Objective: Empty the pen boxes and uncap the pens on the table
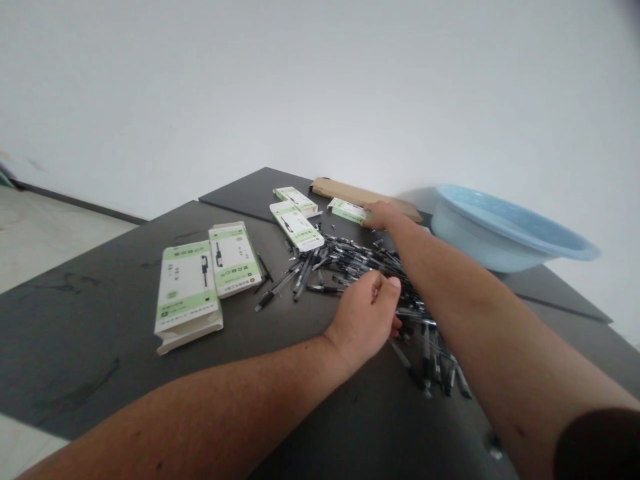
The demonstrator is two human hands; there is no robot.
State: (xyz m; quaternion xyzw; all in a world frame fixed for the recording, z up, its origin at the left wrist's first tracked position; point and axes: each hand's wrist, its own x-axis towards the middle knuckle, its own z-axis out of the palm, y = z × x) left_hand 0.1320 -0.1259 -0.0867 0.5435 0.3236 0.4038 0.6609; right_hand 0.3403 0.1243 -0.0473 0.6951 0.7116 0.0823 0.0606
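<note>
Right hand (380, 215) grips a far box (349, 210); left hand (367, 313) curls loosely over pens (350, 263).

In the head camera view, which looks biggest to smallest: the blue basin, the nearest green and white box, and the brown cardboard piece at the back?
1. Blue basin.
2. Nearest green and white box.
3. Brown cardboard piece, though it lies farthest away, partly hidden by the right hand, so its true size is unsure.

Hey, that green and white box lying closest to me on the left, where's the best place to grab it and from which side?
Grip the nearest box across its two long edges near the middle, coming down from above. It lies flat on the dark table, so only the top face and thin sides are reachable. The left hand is nearer; the right hand is at the far box.
</note>
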